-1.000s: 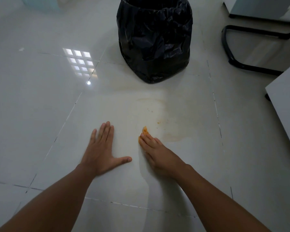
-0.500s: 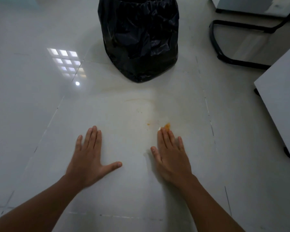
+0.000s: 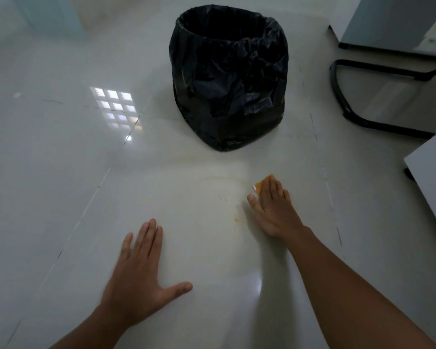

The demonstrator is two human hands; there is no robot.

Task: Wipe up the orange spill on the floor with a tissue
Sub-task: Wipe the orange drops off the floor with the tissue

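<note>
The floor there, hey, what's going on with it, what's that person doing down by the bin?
A person is wiping an orange spill off the floor. The right hand presses an orange-stained tissue flat against the tile with straight fingers, just in front of the bin. The left hand rests flat on the floor, fingers spread. A faint smear and a few orange specks remain left of the right hand.

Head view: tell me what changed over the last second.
The right hand slid the orange-stained tissue under flat fingers away from the left hand, rightward and forward toward the black-lined bin. The left hand stayed flat on the floor. Faint orange smears remain.
</note>
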